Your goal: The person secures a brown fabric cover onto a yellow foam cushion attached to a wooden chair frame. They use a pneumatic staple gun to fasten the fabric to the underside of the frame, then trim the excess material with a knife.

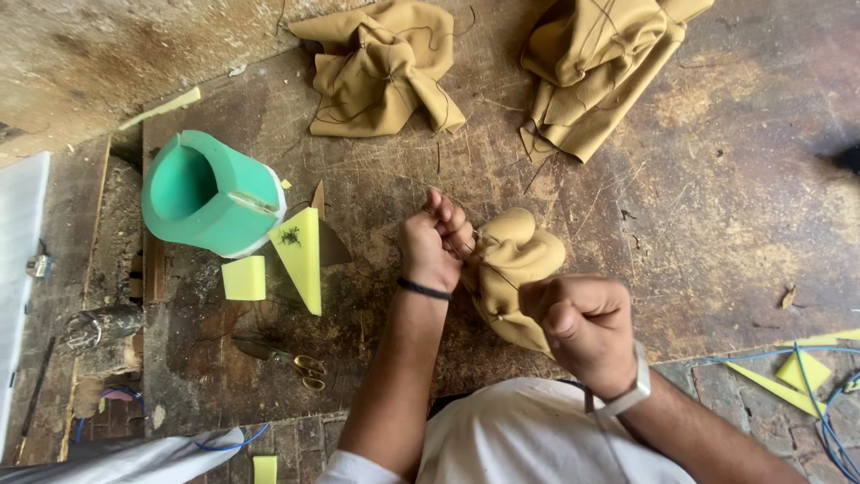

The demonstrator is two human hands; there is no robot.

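A bunched tan fabric piece (512, 260) lies on the worn wooden board (717, 206) between my hands. My left hand (436, 244) is closed on its left side, pinching fabric or thread near the top. My right hand (582, 324) is a fist at the piece's lower right, gripping its edge. A thin thread runs across the fabric. A black band is on my left wrist, a silver watch on my right.
Two more crumpled tan fabric pieces (385, 67) (596, 63) lie at the back. A green foam ring (210, 195) stands at left beside yellow foam offcuts (300, 255). Scissors (287, 358) lie near the front edge. Yellow scraps and blue wire (811, 372) sit at right.
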